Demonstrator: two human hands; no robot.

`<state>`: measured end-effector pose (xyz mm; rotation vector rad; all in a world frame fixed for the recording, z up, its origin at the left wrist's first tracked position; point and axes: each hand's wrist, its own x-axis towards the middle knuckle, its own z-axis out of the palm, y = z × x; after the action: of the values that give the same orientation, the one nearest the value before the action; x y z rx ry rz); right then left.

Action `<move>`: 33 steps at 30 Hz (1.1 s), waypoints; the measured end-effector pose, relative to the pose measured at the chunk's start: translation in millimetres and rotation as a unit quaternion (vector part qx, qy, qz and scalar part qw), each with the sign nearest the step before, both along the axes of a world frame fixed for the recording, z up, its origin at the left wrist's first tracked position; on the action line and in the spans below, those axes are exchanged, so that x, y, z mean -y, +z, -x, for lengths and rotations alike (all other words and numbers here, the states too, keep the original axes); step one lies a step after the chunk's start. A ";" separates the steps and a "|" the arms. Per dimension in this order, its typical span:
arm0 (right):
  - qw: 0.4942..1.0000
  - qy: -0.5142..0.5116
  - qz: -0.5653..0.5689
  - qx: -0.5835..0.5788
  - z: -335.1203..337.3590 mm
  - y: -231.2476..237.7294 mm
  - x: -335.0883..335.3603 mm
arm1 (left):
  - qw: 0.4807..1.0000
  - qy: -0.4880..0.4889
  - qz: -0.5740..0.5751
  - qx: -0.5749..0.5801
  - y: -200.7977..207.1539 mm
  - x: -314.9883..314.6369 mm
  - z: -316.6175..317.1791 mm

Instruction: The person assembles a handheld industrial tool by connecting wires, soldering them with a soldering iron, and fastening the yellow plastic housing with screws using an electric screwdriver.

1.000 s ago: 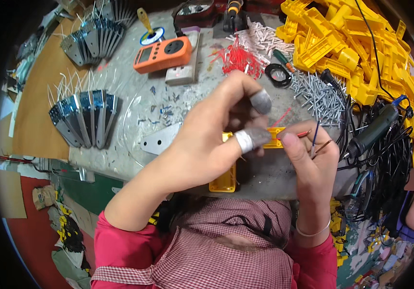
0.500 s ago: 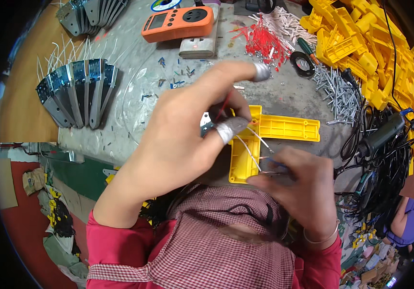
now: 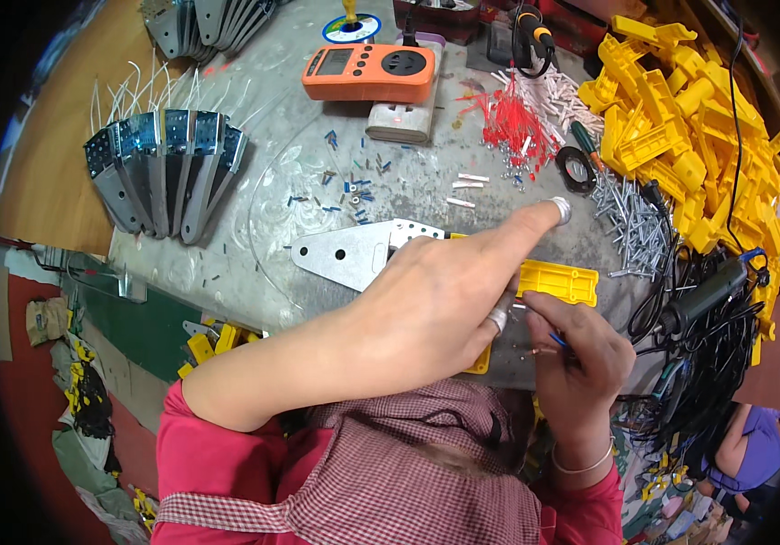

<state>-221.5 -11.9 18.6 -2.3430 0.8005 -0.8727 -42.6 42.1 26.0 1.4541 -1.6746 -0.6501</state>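
Observation:
My left hand (image 3: 449, 291) lies over a yellow plastic housing (image 3: 561, 283), its index finger stretched to the right and silver tape on its fingertips. Its thumb is bent in against the other fingers; what they pinch is hidden. Just right of it, my right hand (image 3: 588, 352) pinches a thin wire (image 3: 557, 339) with blue insulation. Bare copper ends show between the two hands, and a short white wire end (image 3: 519, 306) is by the right index fingertip. From under my left hand sticks out a flat grey metal blade (image 3: 340, 254) with round holes.
An orange meter (image 3: 367, 73) stands at the back on a white socket block (image 3: 401, 123). Screws (image 3: 631, 222), red-leaded parts (image 3: 513, 118) and a heap of yellow housings (image 3: 681, 127) are at right. Wired metal blades (image 3: 167, 173) fan out at left. Black cables (image 3: 703, 363) lie far right.
My left hand has moved right and down, now covering most of the housing; the metal blade has come into sight. My right hand stays close by with the wire. The view has shifted slightly.

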 end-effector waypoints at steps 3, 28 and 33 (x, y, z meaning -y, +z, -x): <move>1.000 0.001 0.010 -0.003 1.9 -2.2 5.7 | 0.998 0.005 -0.026 -0.048 -0.8 -1.1 0.6; 0.916 -0.010 -0.385 0.112 1.3 4.2 13.5 | 0.992 0.021 0.023 -0.125 -10.8 -1.3 -4.9; 0.893 -0.009 -0.418 0.167 -0.9 -1.3 12.8 | 0.988 0.029 0.000 -0.150 -11.5 -1.7 -4.1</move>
<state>-220.6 -24.7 17.4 -1.3873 0.8292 -0.7089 -38.5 43.8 14.5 1.3258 -1.3949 -0.7940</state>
